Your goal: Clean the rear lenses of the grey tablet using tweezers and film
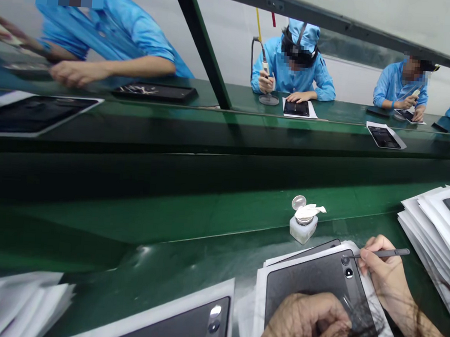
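Observation:
My right hand (383, 272) grips dark tweezers (390, 253), held nearly level. Their tip reaches the upper camera ring (345, 260) on a dark grey tablet back panel (306, 277). A second round camera opening (348, 273) lies just below that ring. My left hand (310, 318) rests over the lower part of the same panel with its fingers curled together; whatever is in them, if anything, is hidden. White sheets (261, 294) lie beneath the panel, and another dark panel edge shows behind it. Loose hair strands cross the view in front of both hands.
A second tablet panel (183, 325) lies on white paper to the left. Behind my work stands a small bottle (303, 230) with its lid up and white tissue on top. Paper stacks (433, 224) flank both sides. Co-workers in blue (301, 66) sit across the green bench (247, 178).

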{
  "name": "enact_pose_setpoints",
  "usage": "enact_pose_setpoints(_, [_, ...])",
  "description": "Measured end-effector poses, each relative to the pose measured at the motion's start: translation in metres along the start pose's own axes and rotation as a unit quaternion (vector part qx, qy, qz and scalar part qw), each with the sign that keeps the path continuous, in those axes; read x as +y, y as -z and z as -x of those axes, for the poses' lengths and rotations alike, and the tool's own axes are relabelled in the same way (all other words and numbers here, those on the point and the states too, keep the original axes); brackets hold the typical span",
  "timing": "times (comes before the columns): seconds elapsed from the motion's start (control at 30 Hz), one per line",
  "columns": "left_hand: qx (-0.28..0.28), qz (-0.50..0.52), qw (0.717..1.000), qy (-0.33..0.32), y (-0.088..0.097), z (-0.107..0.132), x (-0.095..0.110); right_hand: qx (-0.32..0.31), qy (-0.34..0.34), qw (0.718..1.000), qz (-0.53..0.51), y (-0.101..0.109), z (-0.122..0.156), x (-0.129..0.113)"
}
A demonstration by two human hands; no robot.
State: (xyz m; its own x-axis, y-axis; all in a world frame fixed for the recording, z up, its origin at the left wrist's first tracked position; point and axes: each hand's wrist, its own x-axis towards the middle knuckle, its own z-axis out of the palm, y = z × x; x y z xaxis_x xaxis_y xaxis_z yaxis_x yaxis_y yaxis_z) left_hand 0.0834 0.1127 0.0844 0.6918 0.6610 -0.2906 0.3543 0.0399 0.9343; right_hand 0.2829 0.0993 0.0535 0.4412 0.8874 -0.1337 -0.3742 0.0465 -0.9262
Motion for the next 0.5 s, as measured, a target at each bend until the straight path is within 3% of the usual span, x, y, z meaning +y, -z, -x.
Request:
enact_pose_setpoints(0.33, [0.005, -0.011, 1.0, -0.005, 0.0, -0.001, -0.001, -0.007, 0.008, 1.0, 0.002, 0.0, 0.0, 0.003])
enact_pose_setpoints(0.5, [0.012, 0.009, 1.0, -0.005, -0.001, 0.0, -0.001, -0.021, 0.029, 0.999, -0.008, 0.007, 0.002, -0.011])
